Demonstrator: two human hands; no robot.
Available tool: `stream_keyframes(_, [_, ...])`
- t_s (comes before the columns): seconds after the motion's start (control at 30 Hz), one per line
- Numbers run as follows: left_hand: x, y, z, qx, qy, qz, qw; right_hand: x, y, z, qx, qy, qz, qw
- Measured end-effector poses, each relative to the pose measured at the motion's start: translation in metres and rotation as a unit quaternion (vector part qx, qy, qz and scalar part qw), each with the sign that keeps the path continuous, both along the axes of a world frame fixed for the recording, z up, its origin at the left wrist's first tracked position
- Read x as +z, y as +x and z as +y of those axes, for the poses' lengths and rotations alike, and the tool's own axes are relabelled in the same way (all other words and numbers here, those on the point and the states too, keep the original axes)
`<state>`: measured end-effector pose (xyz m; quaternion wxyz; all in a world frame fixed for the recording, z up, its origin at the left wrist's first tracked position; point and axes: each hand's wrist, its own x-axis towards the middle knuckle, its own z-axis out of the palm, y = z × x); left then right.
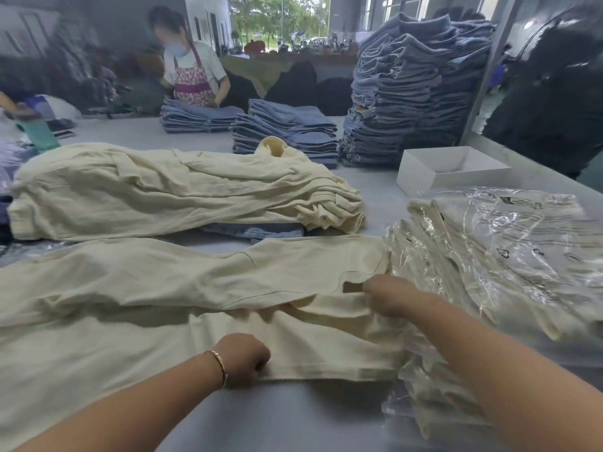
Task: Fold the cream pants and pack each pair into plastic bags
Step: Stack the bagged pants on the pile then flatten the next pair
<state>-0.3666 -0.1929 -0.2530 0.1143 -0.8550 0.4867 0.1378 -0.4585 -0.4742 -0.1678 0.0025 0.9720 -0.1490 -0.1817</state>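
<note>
Left hand (243, 358) pinches near hem of cream pants (182, 308) spread on counter (293, 415) | right hand (390, 293) grips waistband beside bagged pairs (496, 256) | step: folding | next: fold legs over evenly

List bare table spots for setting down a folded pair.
Free: near edge between the forearms, below the spread cream pants; strip between white box and cream pile. Crowded: right side, bagged pants; far side, denim stacks.

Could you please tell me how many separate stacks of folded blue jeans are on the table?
3: a low stack at the far side, a second stack beside it, and a tall stack at far right. Others may be hidden.
</note>
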Motion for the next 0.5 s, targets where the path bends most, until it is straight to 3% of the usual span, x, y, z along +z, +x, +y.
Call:
stream_keyframes(0.07, [0.005,-0.011,0.016,0.019,0.011,0.046,0.999,0.009,0.0,-0.016,-0.045,0.026,-0.069,0.996])
stream_keyframes(0.2, [0.016,-0.044,0.025,0.056,-0.004,0.224,0.973,0.03,0.009,-0.034,-0.12,0.087,-0.191,0.97])
stream_keyframes(0.33, [0.012,-0.076,0.014,0.033,-0.007,0.285,0.958,0.052,0.028,-0.033,-0.196,0.079,-0.119,0.97])
stream_keyframes(0.37, [0.011,-0.078,0.012,0.04,-0.025,0.284,0.958,0.062,0.027,-0.037,-0.234,0.164,-0.101,0.953])
stream_keyframes(0.43, [0.011,-0.074,0.007,0.071,-0.077,0.255,0.961,0.08,0.021,-0.051,-0.272,0.464,-0.081,0.839])
stream_keyframes(0.47, [0.01,-0.069,0.005,0.087,-0.106,0.224,0.965,0.086,0.017,-0.053,-0.241,0.523,-0.049,0.816])
stream_keyframes(0.5, [0.009,-0.066,0.002,0.097,-0.13,0.191,0.968,0.087,0.014,-0.05,-0.19,0.5,-0.01,0.845])
